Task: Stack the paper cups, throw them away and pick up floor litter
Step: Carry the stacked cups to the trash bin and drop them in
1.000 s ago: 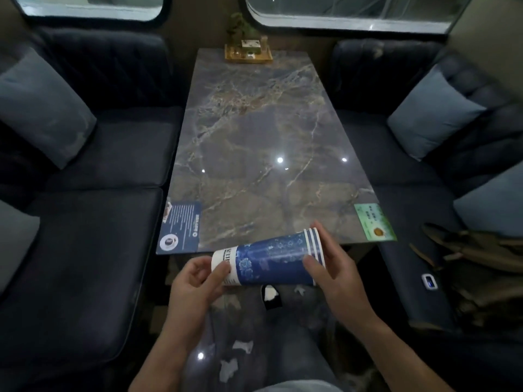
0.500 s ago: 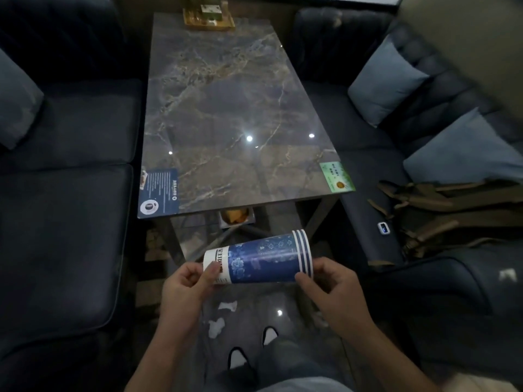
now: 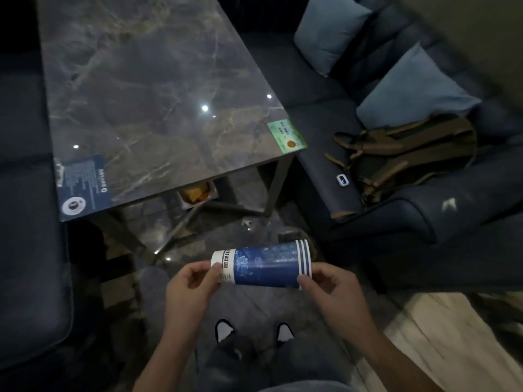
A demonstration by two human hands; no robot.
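A stack of blue and white paper cups lies sideways in the air in front of me, over the dark floor. My left hand pinches its white bottom end. My right hand grips the rim end, where several nested rims show. A small white scrap of litter lies on the floor near the table's leg. A bin with orange contents sits under the marble table.
Dark blue sofas flank the table on both sides. On the right sofa are two light blue cushions and a backpack with tan straps. My shoes stand below the cups. A pale floor strip lies at the lower right.
The view has swung right and down and I have backed away from the table. Both hands keep hold of the cup stack, which now hangs over the floor instead of the table's edge.
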